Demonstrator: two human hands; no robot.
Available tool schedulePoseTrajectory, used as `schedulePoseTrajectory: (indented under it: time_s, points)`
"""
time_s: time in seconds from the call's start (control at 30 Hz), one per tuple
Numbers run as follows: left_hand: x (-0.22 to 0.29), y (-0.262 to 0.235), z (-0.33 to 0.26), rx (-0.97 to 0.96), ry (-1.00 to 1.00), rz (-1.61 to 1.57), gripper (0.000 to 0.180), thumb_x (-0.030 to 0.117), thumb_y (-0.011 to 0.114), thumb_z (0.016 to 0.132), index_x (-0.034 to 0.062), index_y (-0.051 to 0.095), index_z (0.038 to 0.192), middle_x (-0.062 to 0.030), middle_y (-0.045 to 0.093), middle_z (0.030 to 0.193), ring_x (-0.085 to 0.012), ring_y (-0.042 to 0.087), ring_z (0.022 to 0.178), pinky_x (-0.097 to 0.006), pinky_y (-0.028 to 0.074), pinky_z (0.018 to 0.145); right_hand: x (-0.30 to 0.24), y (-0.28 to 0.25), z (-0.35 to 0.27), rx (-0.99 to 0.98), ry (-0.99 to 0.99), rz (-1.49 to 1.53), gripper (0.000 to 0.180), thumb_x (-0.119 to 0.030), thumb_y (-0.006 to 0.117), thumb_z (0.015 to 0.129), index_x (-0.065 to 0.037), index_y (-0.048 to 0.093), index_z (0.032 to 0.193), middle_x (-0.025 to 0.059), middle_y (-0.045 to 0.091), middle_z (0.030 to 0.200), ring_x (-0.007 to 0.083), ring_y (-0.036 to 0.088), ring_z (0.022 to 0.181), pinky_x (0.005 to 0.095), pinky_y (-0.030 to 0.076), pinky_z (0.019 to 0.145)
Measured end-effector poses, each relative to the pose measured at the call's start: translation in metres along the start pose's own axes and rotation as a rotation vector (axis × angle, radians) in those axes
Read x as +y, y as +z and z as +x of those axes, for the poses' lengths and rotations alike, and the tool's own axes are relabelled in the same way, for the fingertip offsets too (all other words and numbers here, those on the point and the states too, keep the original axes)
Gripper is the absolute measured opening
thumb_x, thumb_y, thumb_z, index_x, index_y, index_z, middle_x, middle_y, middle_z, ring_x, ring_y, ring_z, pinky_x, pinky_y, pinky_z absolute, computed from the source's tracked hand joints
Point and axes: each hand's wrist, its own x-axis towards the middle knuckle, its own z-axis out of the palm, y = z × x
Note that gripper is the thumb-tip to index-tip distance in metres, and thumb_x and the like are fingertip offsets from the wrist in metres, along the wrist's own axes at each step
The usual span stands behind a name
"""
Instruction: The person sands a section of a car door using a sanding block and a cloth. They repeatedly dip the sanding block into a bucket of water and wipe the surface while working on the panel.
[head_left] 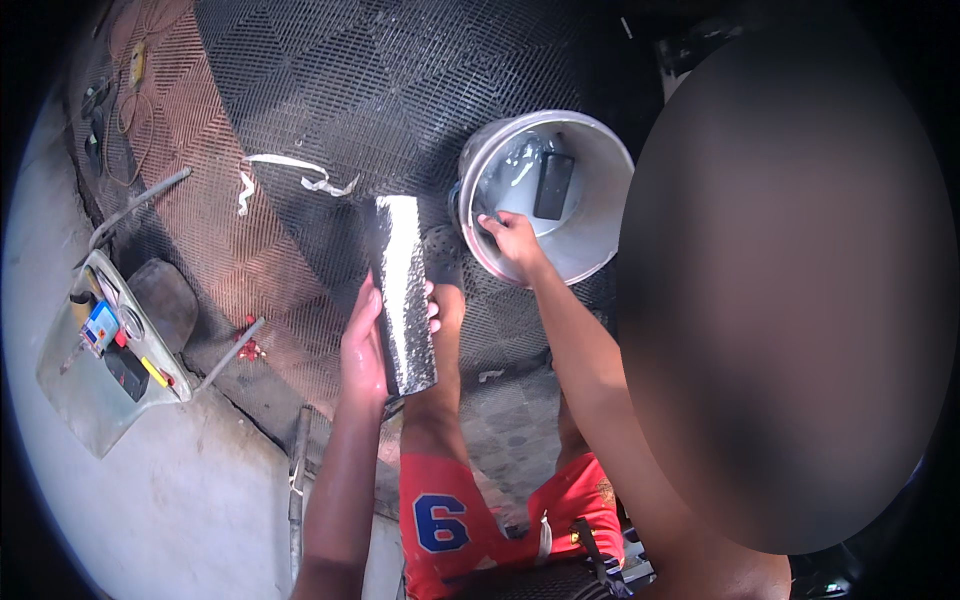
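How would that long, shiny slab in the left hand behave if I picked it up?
The slab is probably slippery, since its glaring surface looks wet. It seems stiff: its edges run straight in the left hand.

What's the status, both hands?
Left hand gripping shiny slab. Right hand at mouth of bucket, grip unclear. Black block inside bucket. View's right side blurred out.

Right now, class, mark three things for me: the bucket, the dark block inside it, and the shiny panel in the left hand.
Bucket [605, 205], head view: inner wall, right side.
Dark block [554, 186], head view: middle of its face.
Shiny panel [406, 295], head view: middle of its bright face.
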Motion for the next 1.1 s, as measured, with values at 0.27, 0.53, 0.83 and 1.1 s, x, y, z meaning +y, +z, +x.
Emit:
schedulePoseTrajectory:
  time_s: [0.27,0.53,0.83,1.1]
  points:
    - [0.024,-0.004,-0.019,0.053,0.123,0.205,0.054,0.031,0.048,0.111,0.0080,0.033,0.158,-0.0313,0.060,0.133,-0.0384,0.072,0.105,-0.051,0.064,0.089,-0.005,-0.078,-0.065,-0.281,-0.016,1.232,0.038,-0.016,0.059,0.101,-0.001,0.062,0.136,0.0190,0.069,0.131,0.0289,0.070,0.120,0.0448,0.054,0.110]
    - [0.028,0.011,-0.016,0.114,0.099,0.321,0.059,0.029,0.049,0.111,0.0074,0.031,0.162,-0.0253,0.064,0.130,-0.0307,0.073,0.102,-0.044,0.064,0.087,-0.029,-0.014,0.004,-0.051,0.162,0.035,0.053,-0.037,0.068,0.093,0.000,0.073,0.131,0.0195,0.075,0.122,0.0268,0.071,0.114,0.0377,0.052,0.099]
    - [0.019,0.013,-0.019,0.150,0.046,0.296,0.058,0.024,0.047,0.112,0.0078,0.029,0.164,-0.0232,0.064,0.130,-0.0294,0.073,0.102,-0.044,0.063,0.088,-0.017,0.015,-0.011,-0.010,-0.064,0.564,0.039,-0.029,0.080,0.086,-0.005,0.066,0.113,0.0082,0.072,0.094,0.0168,0.067,0.076,0.0356,0.056,0.072]
    - [0.024,0.025,-0.024,0.189,0.033,0.407,0.059,0.026,0.047,0.111,0.0057,0.029,0.164,-0.0265,0.063,0.131,-0.0314,0.073,0.103,-0.044,0.064,0.087,-0.061,0.011,-0.031,0.116,0.009,-0.055,0.055,-0.044,0.078,0.085,0.004,0.076,0.113,0.0183,0.077,0.113,0.0260,0.072,0.091,0.0327,0.056,0.086]
